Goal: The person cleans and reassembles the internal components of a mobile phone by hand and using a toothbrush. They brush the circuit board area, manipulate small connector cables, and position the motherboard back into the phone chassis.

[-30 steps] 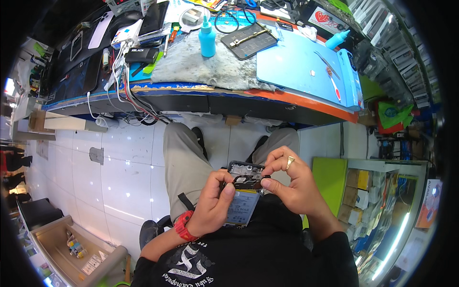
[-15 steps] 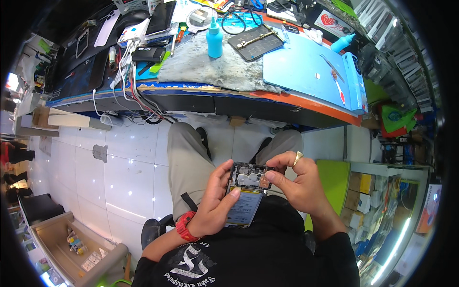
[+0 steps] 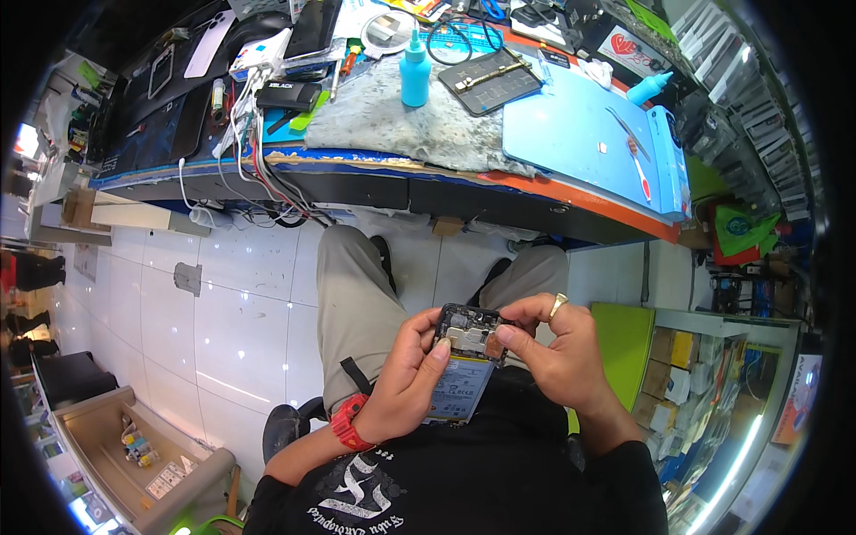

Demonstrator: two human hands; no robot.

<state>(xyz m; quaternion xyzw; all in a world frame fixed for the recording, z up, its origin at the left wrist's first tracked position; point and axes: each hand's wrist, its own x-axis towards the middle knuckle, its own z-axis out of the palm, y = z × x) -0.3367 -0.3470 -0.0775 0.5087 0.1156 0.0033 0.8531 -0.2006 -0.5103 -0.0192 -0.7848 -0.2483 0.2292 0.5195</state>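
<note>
I've drawn the opened phone (image 3: pixel 464 361) closer over my lap, below the tabletop (image 3: pixel 571 134) edge, left hand (image 3: pixel 401 379) clamped on it, right hand (image 3: pixel 557 352) fingertips pinched at its top, so work continues.

A pale label (image 3: pixel 462 389) with dark print is covering the battery of the opened phone (image 3: pixel 464 361), which the left hand (image 3: pixel 401 383) and right hand (image 3: pixel 557 357) are holding over the lap. At the bench's (image 3: pixel 374 183) far right corner a white sign (image 3: pixel 631 49) with a red mark is lying flat. A small black box (image 3: pixel 287 95) with a white label is sitting near the bench's left front edge. Yellow and brown cartons (image 3: pixel 670 370) are standing stacked on the shelf at right.
</note>
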